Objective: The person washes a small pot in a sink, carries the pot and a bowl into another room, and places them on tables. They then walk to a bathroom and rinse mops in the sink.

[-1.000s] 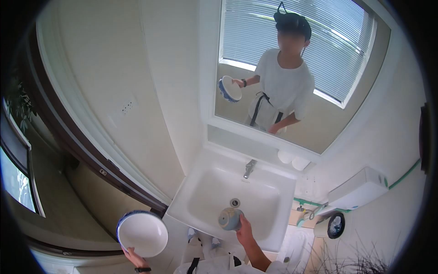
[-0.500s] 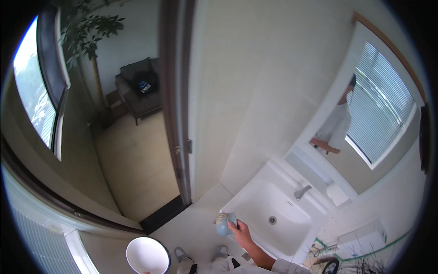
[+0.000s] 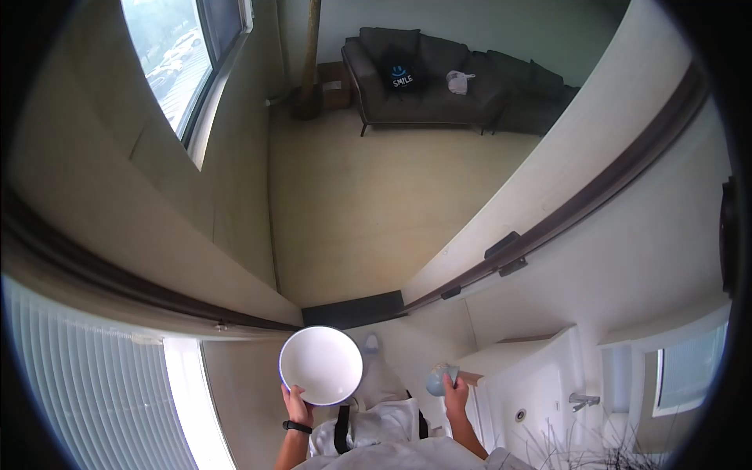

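Two pieces of crockery are held up here, one to each hand. The larger is a white bowl (image 3: 324, 362), round, with no long axis to speak of, mouth upward, in front of the person and a little to the left. The left hand (image 3: 297, 403) has it by the near-left edge, thumb over the rim and onto the inner wall, so that grip is clamped on the bowl. From there, the bowl lies ahead and slightly rightward of the wrist (the one with the black band (image 3: 297, 426)), and its far edge comes close, to my eye, to the dark doorsill (image 3: 356, 309).

The small blue-grey cup (image 3: 439, 381) is off to the right, well apart from the bowl. The right hand (image 3: 456, 395) is wrapped on its right side, so the cup juts leftward from that grip; I can't tell which way its mouth points.

The left hand is the nearer to the doorsill, the right hand to the sink (image 3: 542, 380) with its tap (image 3: 583, 402). A shoe (image 3: 371, 343) shows between bowl and cup, lower down. Beyond the doorway stands a dark sofa (image 3: 462, 106), a lettered cushion (image 3: 399, 74) on it.
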Action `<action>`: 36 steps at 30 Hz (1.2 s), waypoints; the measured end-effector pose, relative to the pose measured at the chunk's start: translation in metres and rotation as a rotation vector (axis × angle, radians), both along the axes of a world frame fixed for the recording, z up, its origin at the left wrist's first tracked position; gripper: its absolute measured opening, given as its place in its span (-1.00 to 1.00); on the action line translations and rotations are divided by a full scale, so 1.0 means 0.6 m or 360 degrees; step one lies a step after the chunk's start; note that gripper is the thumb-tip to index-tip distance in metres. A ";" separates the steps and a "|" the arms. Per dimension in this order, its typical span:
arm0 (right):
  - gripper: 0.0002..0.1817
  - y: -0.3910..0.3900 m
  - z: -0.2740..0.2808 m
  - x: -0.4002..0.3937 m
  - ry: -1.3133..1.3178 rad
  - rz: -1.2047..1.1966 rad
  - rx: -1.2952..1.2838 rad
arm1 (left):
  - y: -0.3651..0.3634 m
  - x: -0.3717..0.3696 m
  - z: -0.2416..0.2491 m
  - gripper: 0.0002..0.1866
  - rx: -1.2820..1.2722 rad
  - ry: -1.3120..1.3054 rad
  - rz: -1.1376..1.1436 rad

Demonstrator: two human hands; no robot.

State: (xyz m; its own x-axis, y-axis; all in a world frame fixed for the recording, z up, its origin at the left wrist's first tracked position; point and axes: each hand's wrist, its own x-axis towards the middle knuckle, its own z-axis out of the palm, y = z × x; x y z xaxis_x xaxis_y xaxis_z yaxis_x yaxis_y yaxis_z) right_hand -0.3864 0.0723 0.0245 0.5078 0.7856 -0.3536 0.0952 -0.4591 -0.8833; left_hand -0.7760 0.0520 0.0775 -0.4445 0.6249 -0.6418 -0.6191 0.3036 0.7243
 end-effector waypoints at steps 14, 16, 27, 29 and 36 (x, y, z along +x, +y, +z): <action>-0.54 0.222 -0.194 0.072 -0.0303 -0.0062 -0.0553 | 0.552 -0.042 -0.011 -0.44 -0.0095 0.0143 0.0010; -0.53 0.260 -0.170 0.070 -0.0339 -0.0119 -0.0689 | 0.635 -0.054 -0.011 -0.46 -0.0189 0.0126 -0.0011; -0.51 0.466 -0.131 -0.034 -0.0494 -0.0728 -0.1380 | 1.163 -0.141 -0.098 -0.41 -0.0193 0.0257 -0.0200; -0.50 0.532 -0.132 -0.095 -0.0487 -0.0808 -0.1482 | 1.293 -0.165 -0.098 -0.42 -0.0143 0.0313 -0.0280; -0.48 0.857 -0.271 -0.172 -0.1210 -0.0638 -0.1165 | 1.685 -0.221 -0.152 -0.40 0.0043 0.0738 -0.0548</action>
